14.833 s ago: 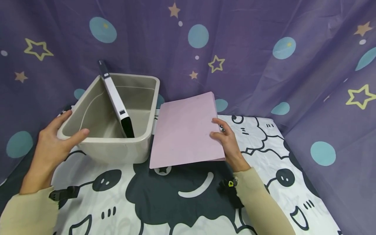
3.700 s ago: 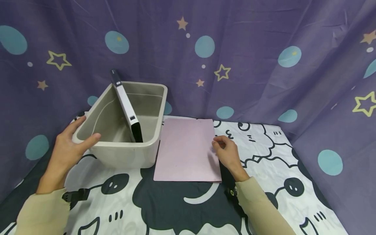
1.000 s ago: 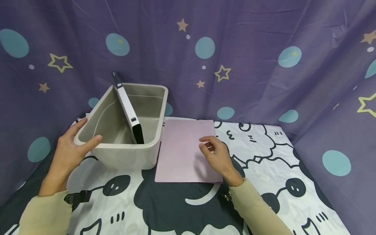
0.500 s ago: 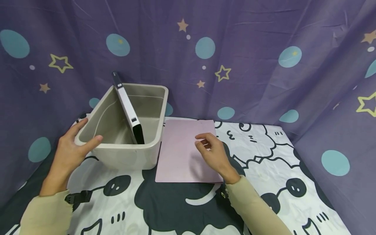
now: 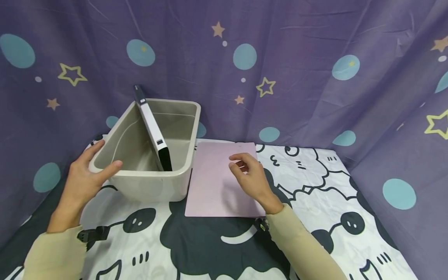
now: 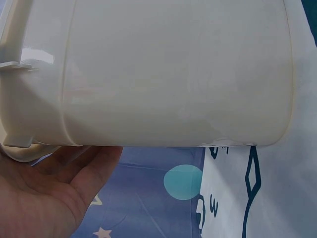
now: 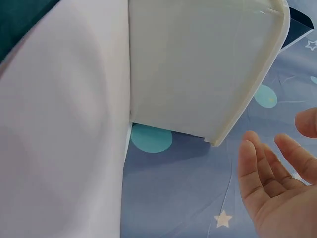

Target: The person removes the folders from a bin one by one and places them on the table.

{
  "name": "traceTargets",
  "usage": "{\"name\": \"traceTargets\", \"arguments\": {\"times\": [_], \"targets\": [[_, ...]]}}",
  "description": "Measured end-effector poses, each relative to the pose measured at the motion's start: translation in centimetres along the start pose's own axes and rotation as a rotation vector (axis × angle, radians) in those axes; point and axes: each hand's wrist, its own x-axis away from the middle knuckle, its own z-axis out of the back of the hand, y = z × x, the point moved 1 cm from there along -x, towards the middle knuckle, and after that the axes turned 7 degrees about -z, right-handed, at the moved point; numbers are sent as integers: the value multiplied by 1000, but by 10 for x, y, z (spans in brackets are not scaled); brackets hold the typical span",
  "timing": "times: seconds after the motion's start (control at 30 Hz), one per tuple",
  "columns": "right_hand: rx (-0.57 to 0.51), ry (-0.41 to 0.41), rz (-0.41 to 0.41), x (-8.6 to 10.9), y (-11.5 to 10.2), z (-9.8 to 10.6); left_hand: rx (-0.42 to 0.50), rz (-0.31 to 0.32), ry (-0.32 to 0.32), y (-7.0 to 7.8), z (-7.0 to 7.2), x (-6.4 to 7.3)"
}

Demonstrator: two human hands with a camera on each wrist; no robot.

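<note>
My left hand (image 5: pixel 82 177) grips the near left corner of a beige plastic bin (image 5: pixel 150 186), thumb over the rim and fingers along the outside. In the left wrist view, its fingers (image 6: pixel 96 171) lie against the bin's wall. A slim binder-like item (image 5: pixel 151 124), white with dark ends, leans inside the bin, its far end sticking out above the rim. Right of the bin, a pink folder (image 5: pixel 210 186) lies flat. My right hand (image 5: pixel 250 177) hovers over the folder's right half, fingers loosely bent and holding nothing; its shadow falls on the pink cover.
The surface is covered by a black and white cloth (image 5: pixel 196 245) with cartoon sheep faces. Behind it hangs a purple curtain (image 5: pixel 294 101) with stars and blue ovals, close to the bin's back. The bin stands right beside the folder's left edge.
Earlier my right hand held the folder raised by its right edge; now the folder lies flat. The empty right hand has drifted left over it. My left hand stays on the bin.
</note>
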Motion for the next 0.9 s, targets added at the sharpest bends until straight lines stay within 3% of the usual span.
{"name": "traceTargets", "arguments": {"times": [0.3,0.9], "targets": [[-46,-3,19,-9,-12,1,-28,-3,2,2,1,-1],[8,-38,104,-29,-34,-1,-12,-1,1,0,1,-1]]}}
